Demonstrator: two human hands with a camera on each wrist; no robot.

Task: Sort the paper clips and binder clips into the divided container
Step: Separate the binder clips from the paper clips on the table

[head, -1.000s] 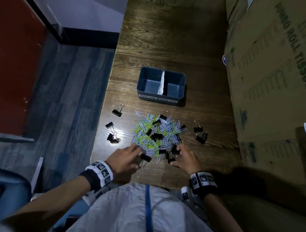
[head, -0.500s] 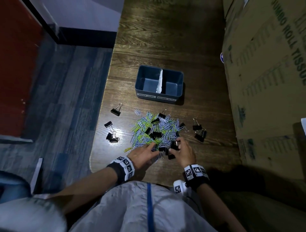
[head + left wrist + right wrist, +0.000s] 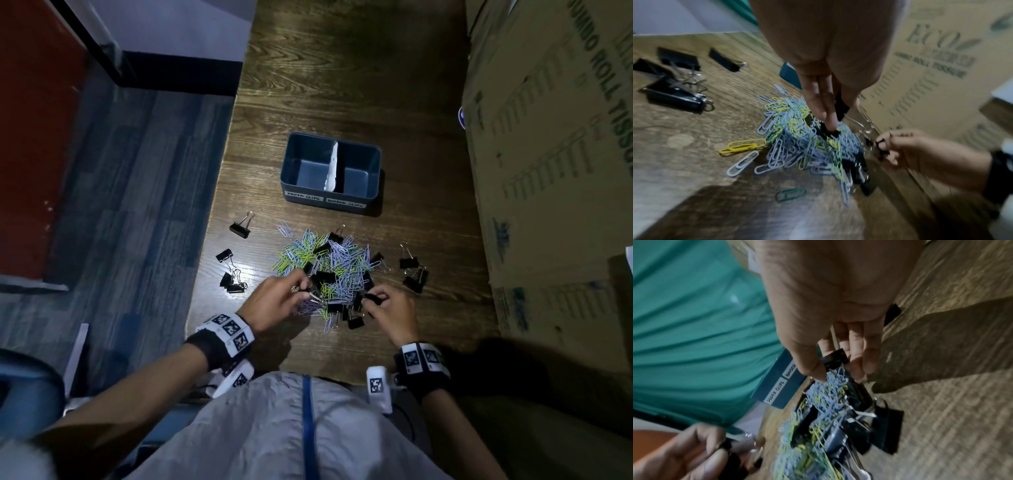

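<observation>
A heap of paper clips (image 3: pixel 329 274), pale blue, yellow-green and a few darker green, was spread on the wooden table (image 3: pixel 342 85), with black binder clips mixed into it. The divided container (image 3: pixel 373 181), a dark blue box with a white partition, stood just beyond the heap on the far side from the person; both of its compartments appeared bare, and its near wall carried two labels, "PAPER CLIPS" on the left and "BINDER CLIPS" on the right.

The left hand (image 3: pixel 277 299) was held at the near left edge of the heap, its fingers curled and pinching a black binder clip (image 3: pixel 840 107), whose wire handles stuck out past the fingertips. The right hand (image 3: pixel 390 308) was held at the near right edge of the heap, thumb and fingers closed round another black binder clip (image 3: pixel 833 361).

To the left of the heap, four loose binder clips (image 3: pixel 231 274) lay apart from it, one nearer the container and three clustered nearer the table's edge. To the right of the heap, a small group of binder clips (image 3: pixel 412 272) lay close together. Further right of the heap, large cardboard boxes (image 3: pixel 555 171) with green print stood along the table.
</observation>
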